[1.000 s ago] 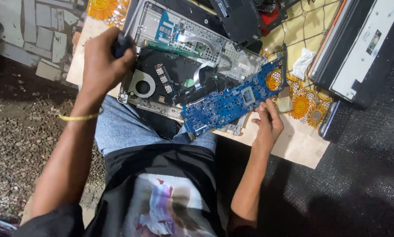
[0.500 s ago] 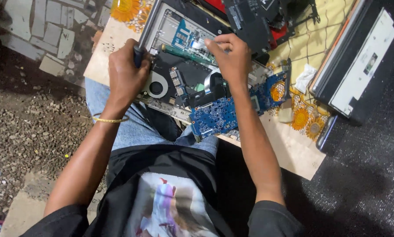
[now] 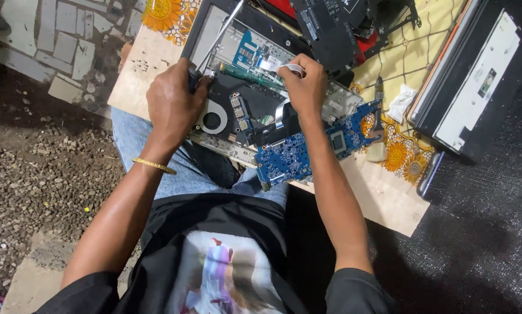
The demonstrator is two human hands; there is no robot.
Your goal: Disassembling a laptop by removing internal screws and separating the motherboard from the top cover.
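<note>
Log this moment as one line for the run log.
left hand: grips screwdriver | right hand: pinches white ribbon cable | opened laptop base on board | blue circuit board at near edge

The opened laptop base [image 3: 255,87] lies on the board [image 3: 383,197] across the person's lap, the loose circuit board [image 3: 307,148] at its right edge, another laptop [image 3: 476,75] farther right.
</note>
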